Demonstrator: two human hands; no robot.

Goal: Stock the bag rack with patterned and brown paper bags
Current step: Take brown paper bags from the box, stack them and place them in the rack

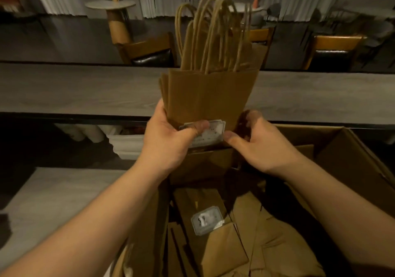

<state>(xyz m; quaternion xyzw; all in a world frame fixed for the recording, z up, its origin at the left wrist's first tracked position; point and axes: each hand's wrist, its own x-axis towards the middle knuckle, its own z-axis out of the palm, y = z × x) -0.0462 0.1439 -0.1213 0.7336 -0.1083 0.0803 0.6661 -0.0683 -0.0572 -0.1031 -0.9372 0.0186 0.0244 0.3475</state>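
A stack of flat brown paper bags point(207, 95) stands upright in front of me, its twisted paper handles point(209, 31) pointing up. My left hand point(168, 140) grips the stack's lower left edge, thumb pressed on a white label point(211, 132) at the bottom. My right hand point(256, 146) holds the lower right corner, thumb at the label's edge and fingers curled behind the bags. Below, an open cardboard box point(346, 161) contains more flat brown bags point(224, 244), one bearing a white label point(206, 220). No bag rack is identifiable.
A long grey counter point(74, 91) runs across behind the bags. A lower grey surface point(49, 204) lies at left. White stacked items point(126, 144) sit on a shelf under the counter. Wooden chairs point(149, 50) and a round table point(110, 4) stand beyond.
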